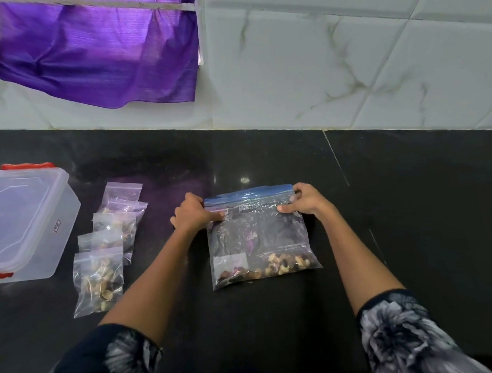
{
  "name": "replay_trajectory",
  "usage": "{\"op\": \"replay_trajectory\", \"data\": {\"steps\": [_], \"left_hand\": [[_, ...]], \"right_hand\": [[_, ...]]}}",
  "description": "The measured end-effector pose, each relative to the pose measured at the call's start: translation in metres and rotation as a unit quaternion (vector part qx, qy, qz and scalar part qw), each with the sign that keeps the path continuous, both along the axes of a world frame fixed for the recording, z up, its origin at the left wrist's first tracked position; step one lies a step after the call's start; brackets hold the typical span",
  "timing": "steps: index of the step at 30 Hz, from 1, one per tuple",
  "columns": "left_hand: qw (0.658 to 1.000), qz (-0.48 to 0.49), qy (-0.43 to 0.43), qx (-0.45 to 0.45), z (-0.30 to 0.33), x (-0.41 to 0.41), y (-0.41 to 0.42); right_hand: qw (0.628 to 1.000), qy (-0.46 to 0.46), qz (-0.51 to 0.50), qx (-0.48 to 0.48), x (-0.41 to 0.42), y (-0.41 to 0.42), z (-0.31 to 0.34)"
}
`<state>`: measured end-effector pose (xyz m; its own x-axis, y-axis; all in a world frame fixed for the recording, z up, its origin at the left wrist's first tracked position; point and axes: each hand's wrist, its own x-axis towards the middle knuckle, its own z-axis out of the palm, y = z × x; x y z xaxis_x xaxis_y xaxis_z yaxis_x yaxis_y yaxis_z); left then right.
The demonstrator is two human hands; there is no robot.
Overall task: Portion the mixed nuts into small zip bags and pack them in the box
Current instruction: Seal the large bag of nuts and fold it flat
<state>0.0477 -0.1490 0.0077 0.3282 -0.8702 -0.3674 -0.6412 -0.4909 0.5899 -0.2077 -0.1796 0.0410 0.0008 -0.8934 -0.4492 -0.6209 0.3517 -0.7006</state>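
Note:
A large clear zip bag [259,234] with a blue seal strip lies flat on the black counter, a layer of mixed nuts [275,266] along its near edge. My left hand [193,214] pinches the bag's top left corner at the seal. My right hand [303,201] pinches the top right corner. Several small zip bags [107,246] holding nuts lie overlapping in a row to the left. Further left stands a translucent plastic box [25,223] with its lid on and red clips.
The black stone counter [413,205] runs to a white marble-tiled wall [347,64] at the back. A purple cloth [101,51] hangs over the wall at the upper left. Bare counter lies to the right of the large bag.

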Motion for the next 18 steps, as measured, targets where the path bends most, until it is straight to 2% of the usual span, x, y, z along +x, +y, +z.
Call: {"op": "replay_trajectory", "data": {"steps": [2, 5, 8, 11, 14, 16, 18], "left_hand": [[0.999, -0.028, 0.017, -0.02, 0.004, 0.009, -0.01], [0.992, -0.106, 0.066, -0.009, 0.007, 0.02, -0.029], [0.975, -0.22, 0.008, 0.028, 0.013, 0.023, -0.039], [0.961, -0.273, -0.052, -0.006, 0.013, 0.022, -0.039], [0.969, -0.226, -0.02, -0.093, 0.001, 0.026, -0.033], [0.978, -0.147, 0.013, -0.146, 0.001, 0.025, -0.016], [0.98, -0.079, 0.039, -0.177, 0.012, 0.021, 0.012]], "right_hand": [[0.999, -0.036, 0.029, 0.019, -0.005, -0.003, 0.011], [0.996, -0.027, 0.078, 0.029, -0.01, -0.015, 0.017], [0.987, 0.054, 0.15, 0.009, -0.012, -0.027, 0.013], [0.972, 0.13, 0.198, 0.005, -0.014, -0.034, 0.005], [0.968, 0.158, 0.195, -0.023, -0.017, -0.032, 0.0], [0.959, 0.202, 0.179, -0.082, -0.019, -0.019, 0.001], [0.955, 0.194, 0.153, -0.164, -0.021, 0.005, 0.01]]}}
